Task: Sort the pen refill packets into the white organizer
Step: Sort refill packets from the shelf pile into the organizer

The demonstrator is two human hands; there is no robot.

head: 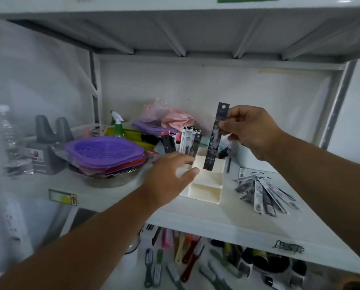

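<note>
A white stepped organizer (206, 190) stands on the white shelf. Its back compartments hold several upright refill packets (188, 142), white and dark. My right hand (251, 130) pinches a long dark refill packet (215, 139) near its top, and the packet hangs upright over a middle compartment of the organizer. My left hand (170, 176) rests against the organizer's left side, thumb on its rim and fingers reaching around toward the back. A loose pile of refill packets (266, 193) lies fanned out on the shelf to the right of the organizer.
A metal bowl (112, 178) with purple silicone mats (104, 151) sits left of the organizer. A green spray bottle (117, 124) and pink bags (170, 116) stand behind. A white tub (246, 155) is behind my right hand. Brushes (187, 260) lie on the shelf below.
</note>
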